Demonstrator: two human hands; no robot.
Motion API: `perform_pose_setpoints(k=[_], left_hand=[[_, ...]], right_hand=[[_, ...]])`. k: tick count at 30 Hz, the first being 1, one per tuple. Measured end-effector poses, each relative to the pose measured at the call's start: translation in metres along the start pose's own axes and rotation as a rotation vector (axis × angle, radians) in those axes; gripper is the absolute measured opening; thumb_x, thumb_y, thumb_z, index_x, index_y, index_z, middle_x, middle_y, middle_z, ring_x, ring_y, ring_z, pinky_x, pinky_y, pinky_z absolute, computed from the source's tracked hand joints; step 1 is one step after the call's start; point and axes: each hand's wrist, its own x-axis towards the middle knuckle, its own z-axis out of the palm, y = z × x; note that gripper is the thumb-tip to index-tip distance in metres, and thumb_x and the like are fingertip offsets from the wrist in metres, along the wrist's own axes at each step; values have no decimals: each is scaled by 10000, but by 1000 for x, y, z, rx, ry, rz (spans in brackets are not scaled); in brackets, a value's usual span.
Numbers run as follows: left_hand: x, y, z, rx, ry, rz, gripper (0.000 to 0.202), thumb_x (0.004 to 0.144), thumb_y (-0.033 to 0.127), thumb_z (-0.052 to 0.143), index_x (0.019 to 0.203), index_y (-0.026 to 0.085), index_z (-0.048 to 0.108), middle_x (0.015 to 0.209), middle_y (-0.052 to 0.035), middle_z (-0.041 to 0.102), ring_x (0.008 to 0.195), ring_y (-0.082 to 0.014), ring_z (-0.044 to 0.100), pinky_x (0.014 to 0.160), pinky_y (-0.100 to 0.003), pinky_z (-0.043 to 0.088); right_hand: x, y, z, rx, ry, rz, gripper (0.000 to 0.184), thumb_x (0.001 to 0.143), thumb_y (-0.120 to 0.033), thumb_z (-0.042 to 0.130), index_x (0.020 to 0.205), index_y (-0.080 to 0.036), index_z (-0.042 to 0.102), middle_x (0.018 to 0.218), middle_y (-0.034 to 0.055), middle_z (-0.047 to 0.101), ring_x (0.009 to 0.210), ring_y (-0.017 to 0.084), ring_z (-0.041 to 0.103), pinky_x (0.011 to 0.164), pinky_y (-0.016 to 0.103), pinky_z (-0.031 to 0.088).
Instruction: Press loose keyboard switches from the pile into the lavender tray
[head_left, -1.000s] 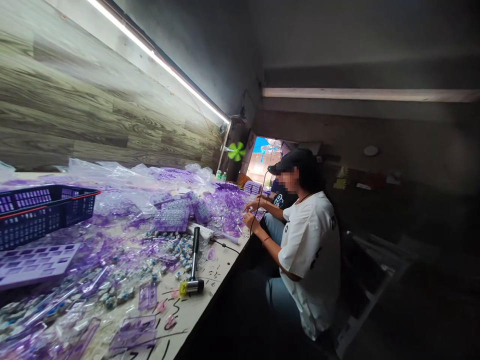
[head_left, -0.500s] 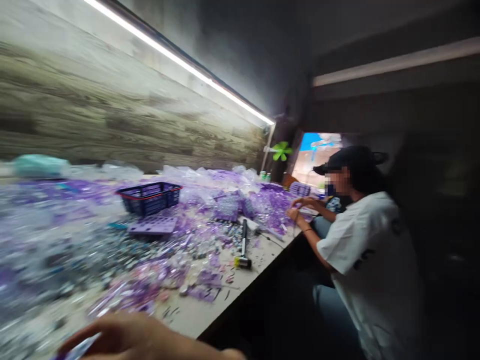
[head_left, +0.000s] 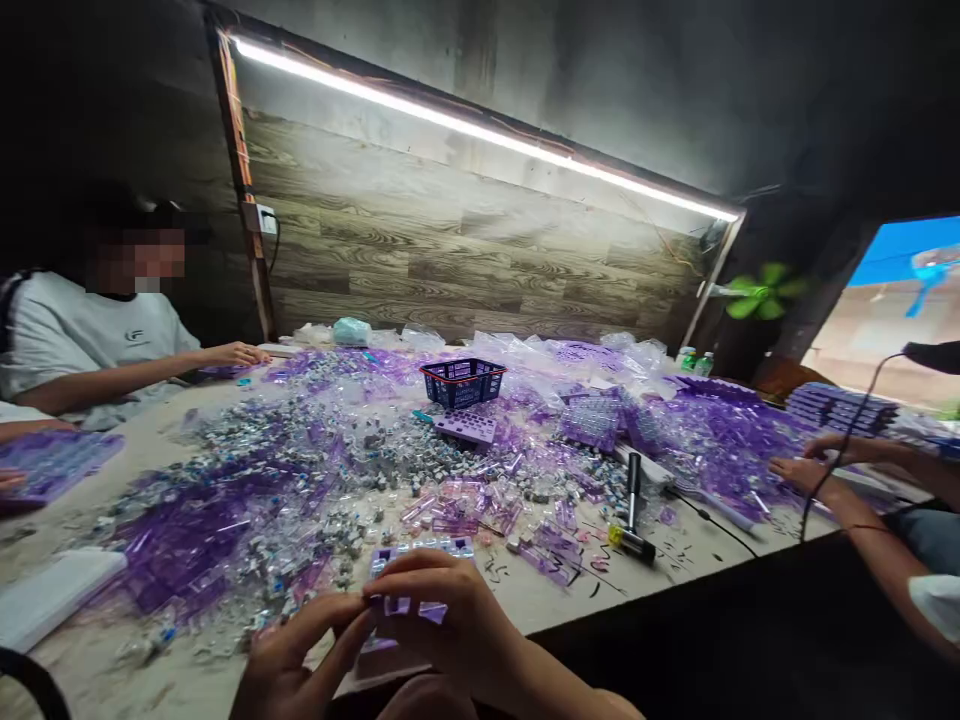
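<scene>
At the bottom middle, at the table's near edge, is a light purple plastic plate with square openings [head_left: 424,548]. My right hand [head_left: 457,610] is curled over this plate and grips it, hiding much of its middle. My left hand [head_left: 300,650] is closed in a pinch at the plate's left side, its fingertips meeting those of my right hand. Whatever the left fingertips hold is too small or too hidden to make out. Just beyond my hands lie small grey and clear parts [head_left: 360,530] and loose pink and purple clear plastic pieces [head_left: 457,508].
A dark basket [head_left: 463,390] stands mid-table behind another purple plate [head_left: 466,430]. A black-handled hammer [head_left: 634,500] lies right, near a power strip [head_left: 682,485]. Purple pieces [head_left: 195,540] are heaped left beside a white block [head_left: 60,600]. Co-workers sit at both sides.
My view has swung left and steadied, bringing the left side of the table into sight. Both my hands now show together at the purple plate; before, just one showed at the bottom edge.
</scene>
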Motion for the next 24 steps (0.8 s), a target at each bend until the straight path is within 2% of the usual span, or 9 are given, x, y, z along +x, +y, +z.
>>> perform_pose_setpoints(k=[2, 5, 7, 9, 12, 14, 17, 20, 24], left_hand=[[14, 10, -4, -4, -148, -16, 373, 786, 579, 575, 806, 243, 736, 699, -14, 671, 622, -188, 601, 564, -241, 483], [55, 28, -13, 116, -452, 36, 307, 799, 479, 571, 758, 225, 738, 679, -10, 677, 639, -180, 605, 598, -237, 459], [91, 36, -14, 284, -478, 98, 285, 823, 418, 533, 796, 218, 734, 739, -15, 692, 692, -183, 616, 634, -244, 447], [128, 34, -5, 482, -551, 132, 251, 827, 342, 516, 872, 208, 724, 806, -26, 696, 728, -188, 622, 652, -252, 443], [166, 13, 27, 631, -642, 134, 160, 749, 210, 567, 827, 178, 702, 834, -53, 680, 772, -217, 618, 685, -269, 449], [173, -7, 52, 654, -652, 145, 175, 710, 139, 584, 845, 180, 688, 878, -62, 663, 820, -229, 607, 727, -280, 449], [169, -29, 78, 667, -629, 174, 169, 775, 100, 510, 814, 163, 662, 970, -87, 606, 821, -212, 586, 766, -299, 442], [164, -41, 87, 661, -593, 189, 210, 811, 72, 448, 765, 141, 641, 961, -96, 562, 797, -195, 570, 775, -305, 441], [170, -48, 87, 618, -576, 180, 148, 769, 78, 516, 745, 136, 649, 935, -81, 553, 819, -186, 569, 782, -278, 450]], right_hand=[[0, 0, -4, -56, 39, -46, 226, 829, -313, 655, 1031, -234, 718, 888, 62, 686, 755, 150, 628, 678, 236, 508], [1, 6, -20, -211, 86, -37, 222, 847, -252, 612, 1044, -202, 703, 892, 67, 676, 751, 152, 622, 668, 243, 507], [1, 14, -35, -341, 116, 34, 252, 850, -238, 588, 1077, -192, 685, 914, 74, 672, 768, 167, 617, 688, 274, 513], [0, 24, -49, -438, 152, 104, 290, 859, -244, 556, 1122, -186, 662, 917, 82, 677, 798, 190, 617, 727, 318, 517], [-3, 37, -67, -453, 231, 202, 324, 888, -263, 477, 1156, -171, 635, 995, 107, 676, 884, 220, 624, 742, 338, 521], [-5, 42, -77, -442, 268, 256, 332, 895, -278, 451, 1145, -165, 637, 1033, 117, 661, 906, 225, 622, 710, 320, 525], [-8, 46, -89, -430, 260, 291, 365, 884, -294, 443, 1155, -150, 640, 989, 120, 642, 843, 211, 618, 663, 306, 522], [-10, 47, -96, -340, 256, 353, 387, 858, -313, 482, 1171, -139, 627, 974, 114, 640, 835, 207, 614, 647, 298, 523], [-12, 47, -99, -295, 263, 407, 330, 815, -286, 559, 1102, -141, 633, 898, 83, 667, 801, 193, 623, 669, 296, 523]])
